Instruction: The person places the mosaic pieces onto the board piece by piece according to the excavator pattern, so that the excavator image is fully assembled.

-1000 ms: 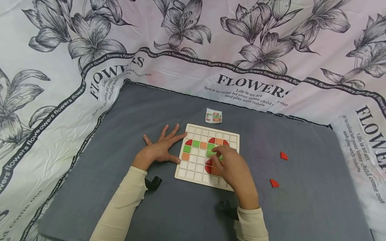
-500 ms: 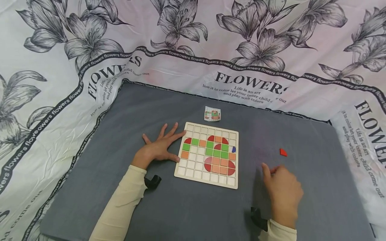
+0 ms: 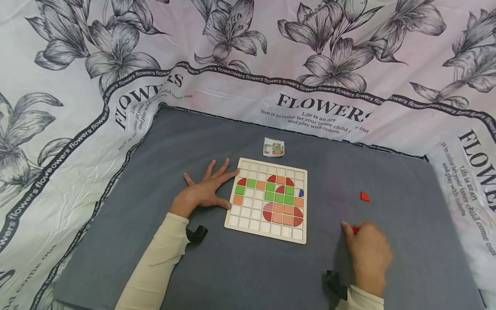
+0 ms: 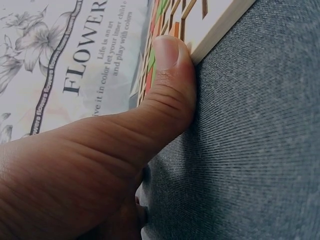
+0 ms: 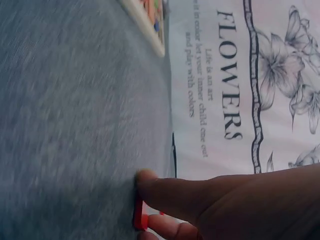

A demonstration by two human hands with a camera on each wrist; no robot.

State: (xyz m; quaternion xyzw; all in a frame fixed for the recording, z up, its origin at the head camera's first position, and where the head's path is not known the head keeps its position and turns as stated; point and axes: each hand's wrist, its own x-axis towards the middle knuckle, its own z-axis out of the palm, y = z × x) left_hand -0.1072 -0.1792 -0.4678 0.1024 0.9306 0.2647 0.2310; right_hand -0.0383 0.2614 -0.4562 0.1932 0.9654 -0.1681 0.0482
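A wooden grid board [image 3: 236, 221] lies on the grey surface, with red, green and orange tiles and one blue tile in its cells. My left hand [image 3: 203, 193] spreads its fingers at the board's left side; in the left wrist view the thumb [image 4: 167, 75] presses on the rim. To the right of the board, my right hand [image 3: 370, 249] is low over the surface, its thumb and fingers on either side of a red rounded-edge tile [image 3: 354, 229]. The right wrist view shows this red tile [image 5: 140, 214] between thumb and fingers, partly hidden.
Another red tile [image 3: 364, 196] lies farther back, beyond my right hand. Behind the board is a small printed card [image 3: 273, 147] with a coloured grid pattern. White flower-printed cloth [image 3: 232, 94] borders the grey surface.
My right hand has left the board and moved right, down to the nearer red tile, which its fingers now pinch. The left hand stays at the board's edge.
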